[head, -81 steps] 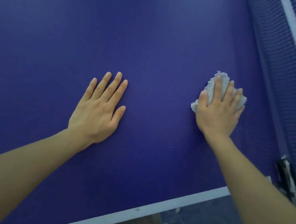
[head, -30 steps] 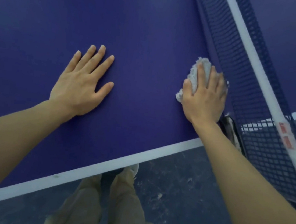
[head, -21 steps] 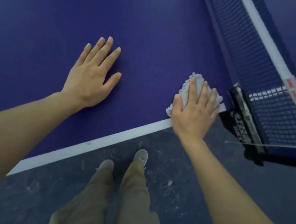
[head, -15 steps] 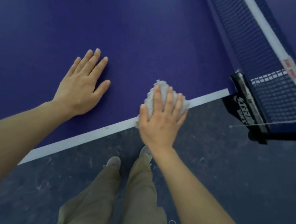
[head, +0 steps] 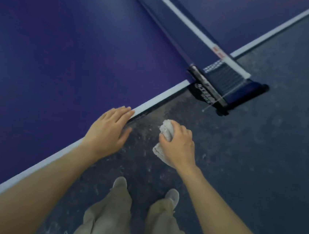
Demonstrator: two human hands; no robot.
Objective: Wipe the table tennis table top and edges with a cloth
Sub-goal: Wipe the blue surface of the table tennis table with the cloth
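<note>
Beside the counter edge: the right hand (head: 177,146) holds the bunched-up cloth (head: 164,137) out over the floor (head: 259,166), away from the counter (head: 61,50).
Right hand: its fingers curl tight round the cloth, so the cloth is not touching the blue top or the white edge line (head: 157,100) now.
Left hand: the left hand (head: 108,129) lies flat with fingers nearly straight on the counter edge, fingertips on the white line, holding nothing.
Cloth might fall: a loose bit hangs down below the hand (it looks floppy), and a weak hold could let it drop onto the dusty floor and get dirty.
Dirt might come back: a dirty cloth would smear the counter again.
Net might snag: the net clamp (head: 209,92) and its thin string stick out near the edge, and the cloth could catch there.
Edge might get missed: the left hand covers a bit of the edge, so that part could stay unwiped.
</note>
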